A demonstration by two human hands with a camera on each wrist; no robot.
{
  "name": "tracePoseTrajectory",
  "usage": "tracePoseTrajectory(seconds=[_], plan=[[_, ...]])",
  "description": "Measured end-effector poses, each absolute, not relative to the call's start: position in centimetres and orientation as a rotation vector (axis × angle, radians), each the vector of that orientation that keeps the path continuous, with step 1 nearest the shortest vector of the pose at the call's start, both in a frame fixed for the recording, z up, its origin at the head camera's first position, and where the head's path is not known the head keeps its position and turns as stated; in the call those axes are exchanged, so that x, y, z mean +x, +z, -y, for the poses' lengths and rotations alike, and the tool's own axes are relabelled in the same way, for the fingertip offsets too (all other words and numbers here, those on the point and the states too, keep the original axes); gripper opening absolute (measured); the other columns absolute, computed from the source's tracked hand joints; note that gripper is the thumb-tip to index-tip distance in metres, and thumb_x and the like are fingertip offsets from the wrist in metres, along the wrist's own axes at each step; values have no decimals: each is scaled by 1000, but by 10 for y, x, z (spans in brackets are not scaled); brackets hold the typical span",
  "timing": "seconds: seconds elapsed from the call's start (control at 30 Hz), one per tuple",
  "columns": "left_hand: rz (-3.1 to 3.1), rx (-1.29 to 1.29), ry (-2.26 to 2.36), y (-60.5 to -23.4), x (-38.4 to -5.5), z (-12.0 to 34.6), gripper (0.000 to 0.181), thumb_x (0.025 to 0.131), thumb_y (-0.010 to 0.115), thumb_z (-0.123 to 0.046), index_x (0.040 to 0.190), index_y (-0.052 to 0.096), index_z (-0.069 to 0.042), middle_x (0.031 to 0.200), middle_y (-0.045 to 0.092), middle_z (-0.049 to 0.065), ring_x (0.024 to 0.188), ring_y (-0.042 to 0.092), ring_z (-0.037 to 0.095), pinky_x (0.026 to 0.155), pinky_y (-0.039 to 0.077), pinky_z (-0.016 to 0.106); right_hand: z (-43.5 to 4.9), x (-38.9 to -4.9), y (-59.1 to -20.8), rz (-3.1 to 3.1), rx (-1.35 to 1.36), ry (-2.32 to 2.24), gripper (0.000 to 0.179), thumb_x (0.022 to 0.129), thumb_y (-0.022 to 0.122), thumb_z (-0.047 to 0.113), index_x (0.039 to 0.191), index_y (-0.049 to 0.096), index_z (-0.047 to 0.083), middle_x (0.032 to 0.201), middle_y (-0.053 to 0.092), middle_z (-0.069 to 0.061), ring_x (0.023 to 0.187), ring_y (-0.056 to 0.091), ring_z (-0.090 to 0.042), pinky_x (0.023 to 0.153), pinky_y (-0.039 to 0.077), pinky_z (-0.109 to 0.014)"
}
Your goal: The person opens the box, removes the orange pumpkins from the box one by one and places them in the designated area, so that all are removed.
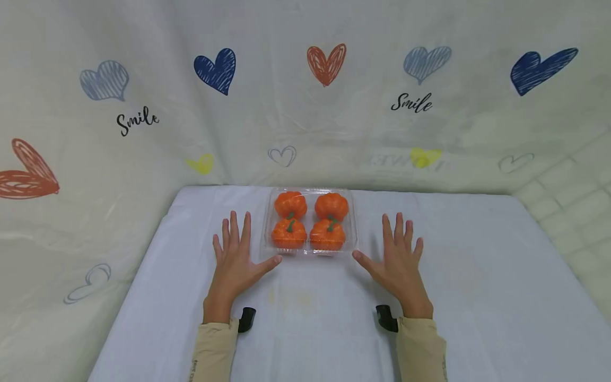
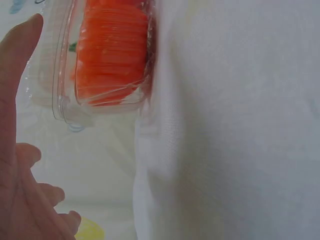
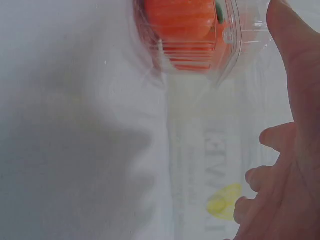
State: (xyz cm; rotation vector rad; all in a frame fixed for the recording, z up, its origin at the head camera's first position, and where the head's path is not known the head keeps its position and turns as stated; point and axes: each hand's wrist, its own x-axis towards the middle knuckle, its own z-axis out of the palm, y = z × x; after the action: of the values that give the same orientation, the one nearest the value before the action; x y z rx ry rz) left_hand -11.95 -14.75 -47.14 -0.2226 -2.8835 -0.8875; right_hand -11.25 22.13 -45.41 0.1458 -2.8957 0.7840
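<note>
A clear plastic clamshell box [image 1: 308, 249] lies near the far edge of the table, its lid down. Inside it sit several small orange pumpkins [image 1: 327, 235] with green stems. To the box's left, my left hand [image 1: 234, 265] is spread palm down, thumb pointing toward the box's near left corner. My right hand [image 1: 398, 265] mirrors it on the other side, its thumb close to the near right corner. Both hands hold nothing. In the left wrist view, the box [image 2: 65, 100] stands beside the thumb; the right wrist view shows its side [image 3: 230, 45] near the right thumb.
A white cloth [image 1: 305, 339] covers the table. Behind it hangs a pale curtain [image 1: 267, 116] printed with hearts and the word "Smile". Black wrist mounts [image 1: 246, 319] sit at the inner side of each beige sleeve [image 1: 215, 347].
</note>
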Motion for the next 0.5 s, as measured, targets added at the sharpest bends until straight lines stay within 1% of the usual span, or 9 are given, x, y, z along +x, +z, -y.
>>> tracePoseTrajectory(seconds=[0.13, 0.3, 0.5], plan=[[2888, -217, -905, -471, -120, 146, 129, 85, 75, -72, 174, -1, -18, 178, -16, 12, 162, -15, 41, 123, -9, 70, -217, -114, -453, 2912, 175, 835, 116, 93, 71, 62, 172, 9, 4, 177, -7, -24, 160, -13, -47, 119, -6, -78], [2873, -215, -955, -471, -120, 143, 129, 85, 75, -71, 174, -1, -16, 179, -10, 16, 162, -13, 40, 124, -8, 70, -209, -116, -454, 2924, 208, 910, 118, 92, 76, 57, 172, 7, 4, 178, -8, -20, 161, -12, -46, 123, -8, -73], [2844, -214, -1037, -473, -122, 137, 130, 85, 76, -70, 174, -1, -15, 179, -6, 12, 163, -10, 38, 125, -5, 68, -197, -117, -455, 2891, 284, 1051, 117, 91, 80, 50, 172, 10, 4, 179, -4, -17, 162, -10, -42, 126, -6, -67]])
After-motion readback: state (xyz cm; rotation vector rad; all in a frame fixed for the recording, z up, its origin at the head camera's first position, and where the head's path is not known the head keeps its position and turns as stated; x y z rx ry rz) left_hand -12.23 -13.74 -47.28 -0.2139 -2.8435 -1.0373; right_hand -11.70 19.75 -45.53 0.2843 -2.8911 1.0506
